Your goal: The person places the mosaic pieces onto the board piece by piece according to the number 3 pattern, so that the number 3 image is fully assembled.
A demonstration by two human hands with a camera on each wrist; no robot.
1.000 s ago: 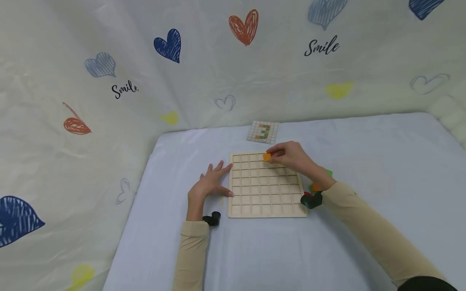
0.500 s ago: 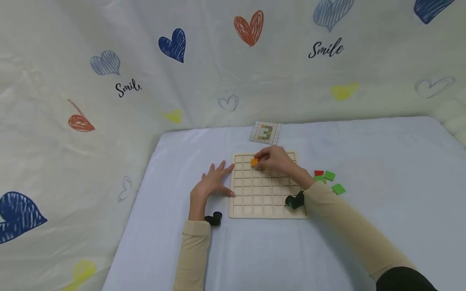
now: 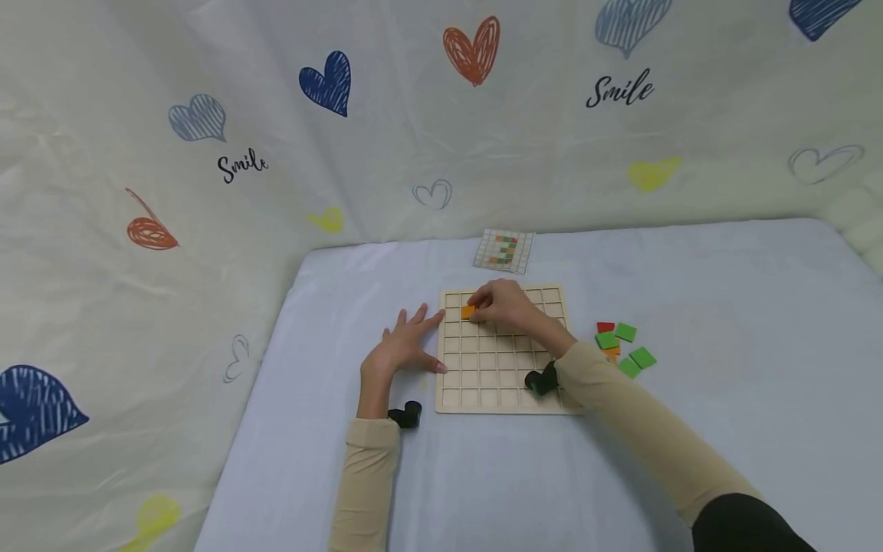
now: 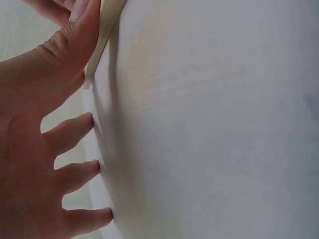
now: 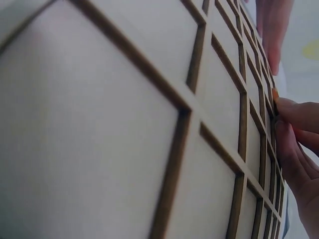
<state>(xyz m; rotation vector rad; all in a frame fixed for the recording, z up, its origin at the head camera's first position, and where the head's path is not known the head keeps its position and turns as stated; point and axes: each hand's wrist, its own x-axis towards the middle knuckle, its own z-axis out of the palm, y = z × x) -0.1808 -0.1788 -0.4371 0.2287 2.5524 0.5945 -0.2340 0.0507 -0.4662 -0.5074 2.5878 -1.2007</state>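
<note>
A wooden grid board [image 3: 476, 380] lies on the white cloth in the head view. Between thumb and fingertips my right hand [image 3: 509, 304] pinches an orange square tile [image 3: 467, 312], low over the board's upper left cells. The right wrist view shows the same orange tile [image 5: 275, 94] at the fingertips, close against the grid. My left hand [image 3: 400, 349] is spread beside the board, its thumb and index fingertip at the left edge. In the left wrist view the left thumb [image 4: 75, 42] lies along the board's edge [image 4: 107, 35], and the other fingertips touch the cloth.
Several loose tiles lie right of the board, among them a red tile [image 3: 605, 327], a green tile [image 3: 643, 357] and an orange tile [image 3: 612, 353]. Behind the board lies a printed pattern card [image 3: 504, 251]. A wall sheet with hearts [image 3: 472, 50] rises behind the table.
My right hand has carried the orange tile leftward and slightly nearer across the board's upper rows, uncovering the loose tiles on the right. The left hand has kept its place at the board's edge.
</note>
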